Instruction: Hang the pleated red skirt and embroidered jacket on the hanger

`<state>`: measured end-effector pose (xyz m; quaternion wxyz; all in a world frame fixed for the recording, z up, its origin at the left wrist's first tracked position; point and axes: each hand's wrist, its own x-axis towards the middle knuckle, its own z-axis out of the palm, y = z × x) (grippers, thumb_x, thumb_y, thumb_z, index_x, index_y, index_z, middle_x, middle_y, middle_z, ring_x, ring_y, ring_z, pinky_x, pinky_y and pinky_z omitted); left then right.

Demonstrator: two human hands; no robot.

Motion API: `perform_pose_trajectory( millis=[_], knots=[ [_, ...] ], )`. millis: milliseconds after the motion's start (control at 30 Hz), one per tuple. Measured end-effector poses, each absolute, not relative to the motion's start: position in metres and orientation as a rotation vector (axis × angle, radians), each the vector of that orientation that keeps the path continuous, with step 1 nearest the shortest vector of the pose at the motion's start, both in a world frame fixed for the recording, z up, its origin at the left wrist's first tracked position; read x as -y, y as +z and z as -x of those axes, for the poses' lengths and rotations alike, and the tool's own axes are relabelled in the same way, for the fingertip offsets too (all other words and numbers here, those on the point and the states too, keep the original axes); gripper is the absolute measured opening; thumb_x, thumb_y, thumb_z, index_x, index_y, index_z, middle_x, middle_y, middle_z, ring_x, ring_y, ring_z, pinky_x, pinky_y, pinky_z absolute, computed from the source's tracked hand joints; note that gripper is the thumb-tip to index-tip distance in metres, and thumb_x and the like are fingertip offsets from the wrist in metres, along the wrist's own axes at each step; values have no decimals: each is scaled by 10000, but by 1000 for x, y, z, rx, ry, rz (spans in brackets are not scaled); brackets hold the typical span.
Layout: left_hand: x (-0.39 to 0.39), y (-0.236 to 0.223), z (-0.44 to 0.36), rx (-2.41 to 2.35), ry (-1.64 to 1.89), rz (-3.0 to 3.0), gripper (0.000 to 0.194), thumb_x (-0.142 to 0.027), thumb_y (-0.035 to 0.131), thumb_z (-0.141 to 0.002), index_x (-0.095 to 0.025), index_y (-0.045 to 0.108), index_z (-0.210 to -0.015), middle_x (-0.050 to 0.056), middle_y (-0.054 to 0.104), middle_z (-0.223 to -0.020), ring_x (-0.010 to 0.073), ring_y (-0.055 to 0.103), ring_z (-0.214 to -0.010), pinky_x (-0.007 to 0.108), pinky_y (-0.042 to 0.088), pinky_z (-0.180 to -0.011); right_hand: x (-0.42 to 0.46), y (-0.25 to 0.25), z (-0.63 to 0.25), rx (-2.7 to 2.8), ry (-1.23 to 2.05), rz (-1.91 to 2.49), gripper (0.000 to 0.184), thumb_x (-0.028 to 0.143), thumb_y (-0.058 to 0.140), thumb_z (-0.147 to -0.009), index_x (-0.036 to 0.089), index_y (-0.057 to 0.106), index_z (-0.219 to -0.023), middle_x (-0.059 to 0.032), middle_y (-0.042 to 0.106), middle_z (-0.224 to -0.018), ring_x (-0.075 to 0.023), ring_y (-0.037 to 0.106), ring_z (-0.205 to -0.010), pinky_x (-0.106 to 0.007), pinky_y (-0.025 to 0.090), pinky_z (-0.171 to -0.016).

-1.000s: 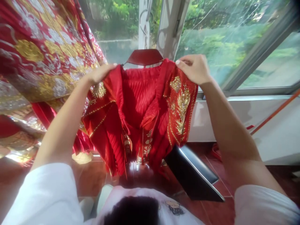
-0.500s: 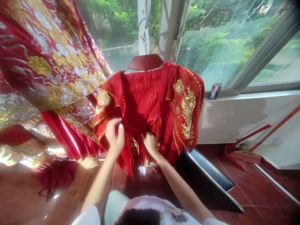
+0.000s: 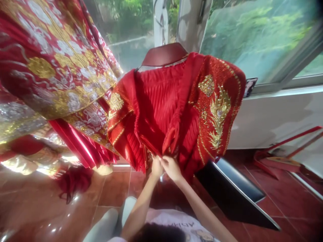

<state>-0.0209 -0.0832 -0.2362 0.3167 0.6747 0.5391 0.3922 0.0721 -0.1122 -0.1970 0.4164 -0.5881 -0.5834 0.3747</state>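
Note:
A red pleated jacket (image 3: 161, 97) with gold embroidery on its shoulders hangs in front of me on a hanger (image 3: 165, 53) with a wide dark red top. At the lower front opening, my left hand (image 3: 156, 168) and my right hand (image 3: 172, 168) meet, fingers pinched together on the red front edges. Both are closed on the cloth of the jacket; the exact bit between the fingertips is too small to make out. Just above them a loose red fold (image 3: 171, 137) stands out from the right front panel.
Embroidered red, gold and silver garments (image 3: 63, 64) hang close on the left. A black panel-like object (image 3: 234, 195) leans at the lower right. Windows (image 3: 234, 43) stand behind, with a phone (image 3: 249, 86) on the sill. Red-handled tools (image 3: 280, 163) lie by the wall.
My left hand has come from the left front panel to the middle and closed on the jacket beside my right hand. The jacket appears larger and further right in view.

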Motion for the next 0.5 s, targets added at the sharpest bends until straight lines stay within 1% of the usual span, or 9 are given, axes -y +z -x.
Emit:
perform_pose_trajectory(
  millis=[133,200,267,333,400,500],
  knots=[
    [81,-247,20,-1422,1001,-1740,205,-186,414,-859,-166,505,-676,53,599,-651,162,560,-606,264,418,-587,101,-203,-77,1255,1115,1301,434,591,557,-755,180,512,-621,-32,580,-591,-135,525,-556,-227,384,-509],
    [81,-249,21,-1425,975,-1733,237,-240,398,-889,-166,517,-698,56,598,-644,165,558,-591,275,428,-596,96,-203,-77,1159,1184,1235,475,631,584,-716,184,475,-597,-3,517,-539,-111,474,-512,-217,360,-476],
    [82,-251,23,-1434,943,-1726,256,-265,390,-900,-169,522,-703,54,600,-638,165,563,-587,280,442,-610,94,-200,-79,1094,1278,1175,472,610,606,-696,187,444,-563,33,437,-477,-81,401,-455,-206,319,-443],
    [84,-252,25,-1446,914,-1723,242,-269,402,-899,-168,537,-724,52,613,-657,167,585,-620,279,459,-636,93,-195,-82,1052,1385,1129,439,555,603,-697,187,428,-532,56,376,-439,-60,332,-418,-195,275,-417],
    [86,-253,26,-1462,886,-1724,215,-253,414,-890,-164,556,-755,50,627,-687,169,603,-661,278,470,-661,94,-189,-85,1016,1486,1107,371,485,575,-709,180,460,-531,63,357,-427,-51,291,-399,-186,241,-399],
    [87,-255,27,-1492,833,-1730,227,-209,397,-884,-159,554,-728,39,610,-657,161,588,-632,278,468,-657,99,-180,-85,943,1587,1113,269,384,538,-703,172,503,-540,64,362,-419,-45,261,-378,-177,209,-374]
  ],
)
